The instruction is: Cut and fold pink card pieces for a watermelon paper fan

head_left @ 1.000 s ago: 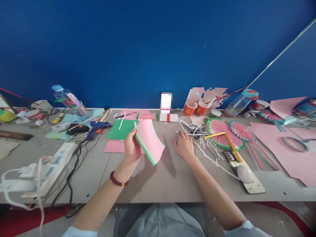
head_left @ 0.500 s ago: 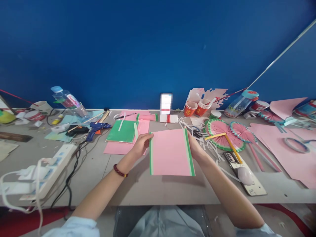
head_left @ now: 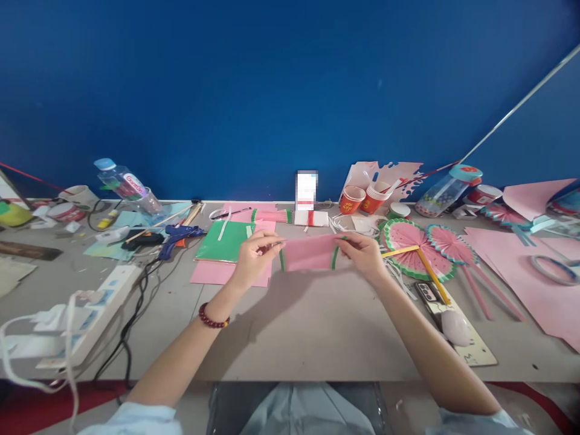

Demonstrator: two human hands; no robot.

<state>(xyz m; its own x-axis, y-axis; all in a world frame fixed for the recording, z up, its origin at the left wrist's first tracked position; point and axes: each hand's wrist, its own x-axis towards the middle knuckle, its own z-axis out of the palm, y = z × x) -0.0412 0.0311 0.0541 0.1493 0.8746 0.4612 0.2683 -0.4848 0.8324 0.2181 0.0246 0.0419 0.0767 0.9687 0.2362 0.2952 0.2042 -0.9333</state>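
A sheet of pink paper (head_left: 310,254) with green strips down its two side edges hangs above the table in front of me. My left hand (head_left: 256,257) pinches its upper left corner. At the upper right corner, my right hand (head_left: 364,254) grips it between thumb and fingers. The sheet looks much shorter from top to bottom here; I cannot tell whether it is folded or just tilted. Beyond my left hand lies a stack of green paper (head_left: 222,243) on pink sheets (head_left: 208,272). Pink and green watermelon paper fans (head_left: 410,244) lie beyond my right hand.
On the left are a blue glue gun (head_left: 179,235), a power strip (head_left: 97,308) with cords and a tilted plastic bottle (head_left: 129,184). Red paper cups (head_left: 352,199) stand at the back. A phone (head_left: 475,344), a yellow folding ruler (head_left: 432,275) and large pink sheets (head_left: 521,272) lie to the right.
Both hands have shifted to the sheet's top corners. The paper went from a tall sheet facing me to a short band, its lower edge now higher.
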